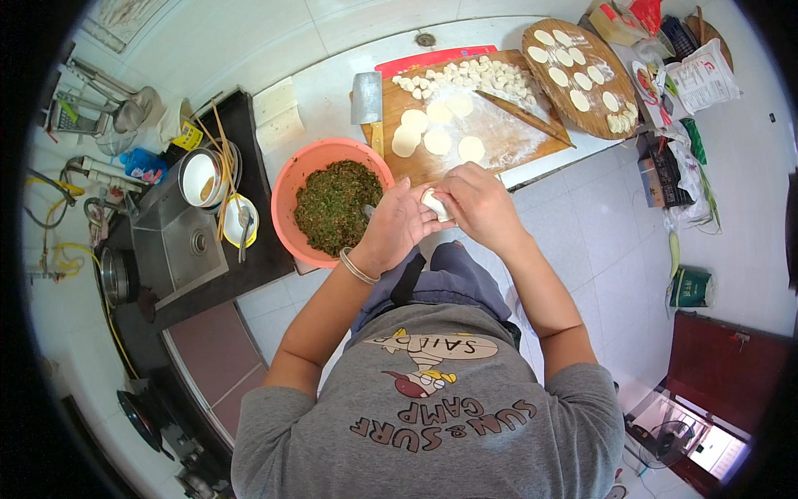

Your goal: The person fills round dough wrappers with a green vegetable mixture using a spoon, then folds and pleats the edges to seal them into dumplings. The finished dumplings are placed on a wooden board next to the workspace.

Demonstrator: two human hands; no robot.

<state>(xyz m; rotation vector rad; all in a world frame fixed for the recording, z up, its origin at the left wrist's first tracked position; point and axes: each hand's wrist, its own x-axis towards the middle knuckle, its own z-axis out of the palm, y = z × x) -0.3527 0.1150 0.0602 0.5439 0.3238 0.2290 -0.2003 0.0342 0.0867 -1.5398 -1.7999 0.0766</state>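
Note:
My left hand (396, 226) cradles a small white dumpling (434, 205) on its fingers. The fingers of my right hand (477, 206) pinch the dumpling's edge from the other side. Just left of my hands stands a salmon-pink basin (285, 181) of chopped green filling (337, 206), with a utensil partly hidden by my left hand. Beyond my hands lies a floured wooden board (515, 148) with several flat round wrappers (437, 141) and a heap of small dough pieces (490, 76). A wooden rolling pin (525, 119) rests slantwise across it.
A cleaver (366, 98) lies at the board's left edge. An oval board (586, 112) with several wrappers and folded dumplings stands at the right. Bowls (199, 179), chopsticks (224, 158) and a white bowl with a spoon (240, 219) sit beside the steel sink (170, 254).

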